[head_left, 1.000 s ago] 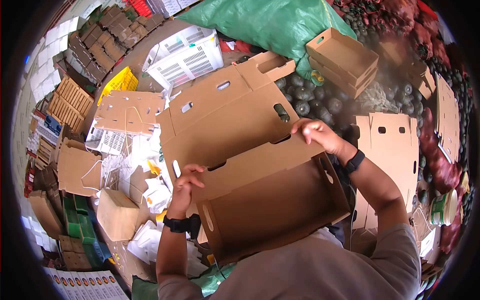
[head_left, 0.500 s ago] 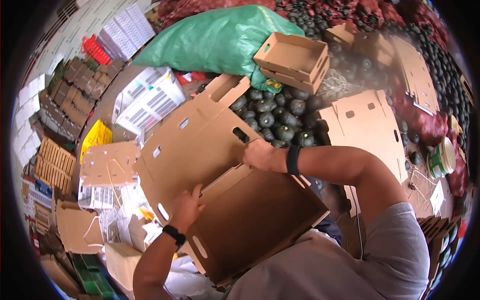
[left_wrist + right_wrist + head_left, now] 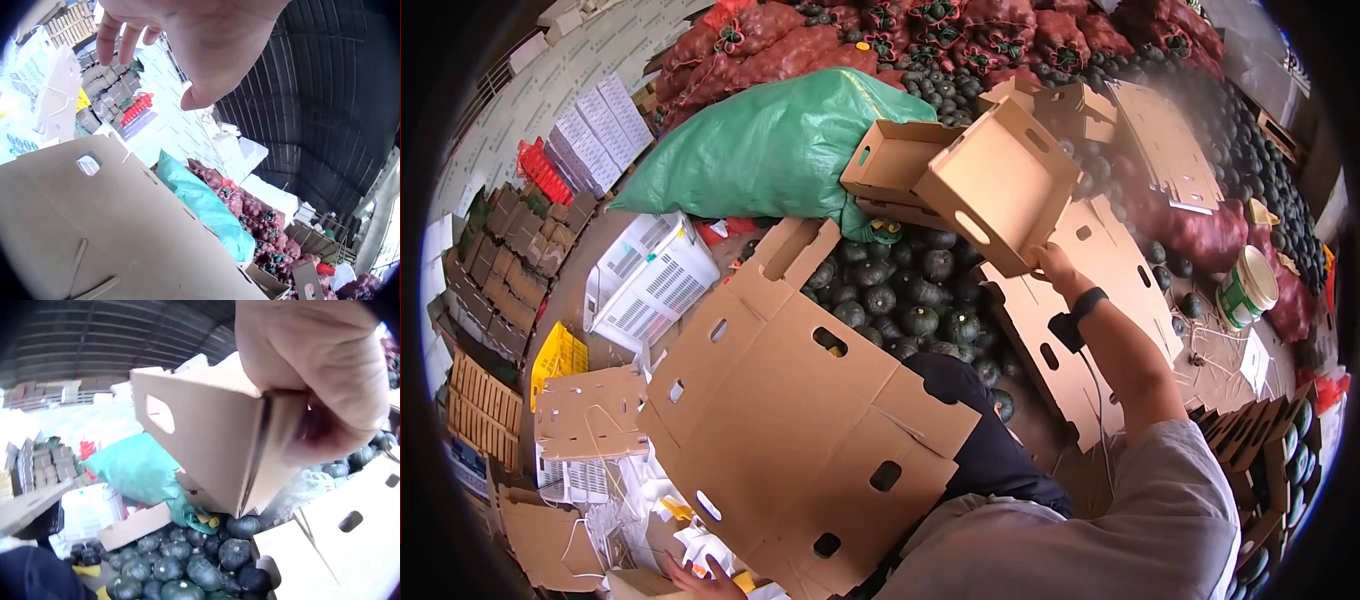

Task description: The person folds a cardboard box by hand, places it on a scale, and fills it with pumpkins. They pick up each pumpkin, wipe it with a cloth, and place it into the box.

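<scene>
I saw the open-topped brown carton [image 3: 1007,180] tilted aloft; the creased, slotted cardboard sheet [image 3: 785,400] lay unfolded, well spread.

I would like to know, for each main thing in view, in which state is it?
Right hand: gripping the held box's corner
Left hand: open, holding nothing
Held box: folded up, open-topped, tilted
Large cardboard sheet: unfolded, not made into a box
Green sack: filled, lying down
Red net sacks: filled

The squashes [image 3: 920,320] lie right of the crates [image 3: 668,285].
</scene>
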Motion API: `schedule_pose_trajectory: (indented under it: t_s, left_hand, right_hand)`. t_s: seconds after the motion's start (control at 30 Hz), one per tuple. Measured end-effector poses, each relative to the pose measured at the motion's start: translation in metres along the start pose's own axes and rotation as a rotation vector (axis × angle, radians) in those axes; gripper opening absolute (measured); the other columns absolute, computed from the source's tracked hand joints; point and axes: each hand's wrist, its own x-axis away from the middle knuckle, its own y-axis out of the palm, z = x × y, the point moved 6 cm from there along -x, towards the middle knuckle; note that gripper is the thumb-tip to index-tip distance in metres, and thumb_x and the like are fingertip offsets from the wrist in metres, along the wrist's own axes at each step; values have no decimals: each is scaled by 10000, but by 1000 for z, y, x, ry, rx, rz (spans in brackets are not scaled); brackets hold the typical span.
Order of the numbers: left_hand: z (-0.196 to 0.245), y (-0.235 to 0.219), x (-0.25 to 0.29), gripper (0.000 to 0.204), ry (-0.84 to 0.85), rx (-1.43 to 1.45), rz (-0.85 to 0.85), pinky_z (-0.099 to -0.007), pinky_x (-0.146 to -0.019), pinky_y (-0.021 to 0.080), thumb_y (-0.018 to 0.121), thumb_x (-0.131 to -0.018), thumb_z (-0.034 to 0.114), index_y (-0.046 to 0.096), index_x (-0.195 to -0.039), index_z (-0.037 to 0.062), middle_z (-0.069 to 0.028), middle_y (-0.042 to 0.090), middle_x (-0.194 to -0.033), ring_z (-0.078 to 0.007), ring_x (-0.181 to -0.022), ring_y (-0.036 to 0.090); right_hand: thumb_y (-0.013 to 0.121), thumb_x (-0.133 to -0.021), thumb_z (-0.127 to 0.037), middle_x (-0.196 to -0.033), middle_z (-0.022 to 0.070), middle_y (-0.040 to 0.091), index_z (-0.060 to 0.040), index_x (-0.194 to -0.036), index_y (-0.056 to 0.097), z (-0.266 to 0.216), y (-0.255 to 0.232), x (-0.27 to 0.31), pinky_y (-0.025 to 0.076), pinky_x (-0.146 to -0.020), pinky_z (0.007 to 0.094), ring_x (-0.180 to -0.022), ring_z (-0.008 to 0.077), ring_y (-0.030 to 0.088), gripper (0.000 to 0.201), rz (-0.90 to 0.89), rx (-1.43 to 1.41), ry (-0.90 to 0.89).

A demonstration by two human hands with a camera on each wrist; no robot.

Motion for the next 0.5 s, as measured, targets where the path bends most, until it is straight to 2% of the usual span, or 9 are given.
schedule_pose_trajectory:
  t_s: [0.03,0.1,0.13,0.17,0.23,0.27,0.3,0.37,0.5]
  left_hand:
    - [-25,10,3,671,-48,45,-19,-486,-1029,327,652,-858,287,351,-1394,18,-171,374,-1421,-361,-1266,378]
    - [-102,55,15,621,-156,134,-34,-433,-964,403,594,-861,123,323,-1414,41,-177,355,-1397,-327,-1200,432]
    - [-134,78,25,617,-253,288,-61,-427,-973,400,584,-874,147,319,-1421,48,-164,324,-1419,-327,-1199,432]
    - [-161,107,40,541,-642,620,-63,-424,-988,391,551,-898,198,375,-1386,45,-159,411,-1363,-319,-1202,437]
    - [-143,134,52,436,-437,694,-499,-392,-970,415,468,-940,307,491,-1276,29,-129,551,-1221,-269,-1149,504]
    - [-127,150,56,433,-828,1086,-509,-381,-958,427,448,-948,340,523,-1235,26,-118,585,-1178,-254,-1124,528]
    - [-98,139,48,431,-829,1110,-515,-376,-950,432,446,-950,342,526,-1229,23,-116,583,-1184,-246,-1113,537]
    - [-47,110,36,428,-840,1159,-529,-367,-933,443,442,-954,346,531,-1216,18,-111,580,-1195,-230,-1090,554]
    - [-62,87,22,421,-879,1051,-531,-315,-891,459,425,-969,348,552,-1191,13,-76,613,-1128,-191,-1026,580]
  right_hand:
    - [503,-915,-479,-1464,168,346,-31,-1437,293,-6,17,0,435,-945,465,-1170,328,530,719,-189,-333,-45]
    - [460,-910,-575,-1529,155,206,-61,-1482,179,-35,65,24,383,-998,457,-1261,319,441,819,-389,-538,48]
    - [442,-913,-583,-1524,153,227,-67,-1486,178,-40,96,40,382,-1000,459,-1270,322,430,815,-501,-400,85]
    - [423,-915,-591,-1519,151,248,-74,-1489,177,-37,129,58,380,-1002,460,-1279,326,420,811,-611,-261,118]
    - [442,-902,-612,-1508,158,272,-89,-1492,168,-16,195,111,307,-1077,456,-1339,317,352,834,-833,263,97]
    - [459,-898,-601,-1491,195,274,-93,-1486,185,-14,222,141,309,-1077,463,-1331,351,353,824,-889,419,-128]
    - [476,-894,-590,-1473,233,275,-97,-1481,201,-14,246,170,311,-1077,471,-1324,384,353,814,-933,566,-364]
    - [522,-851,-586,-1433,314,258,-152,-1484,210,-33,262,216,315,-1061,490,-1329,466,296,829,-767,889,-328]
    - [571,-810,-556,-1438,336,215,-193,-1458,296,-26,267,216,304,-1068,500,-1318,487,288,792,-635,894,-381]
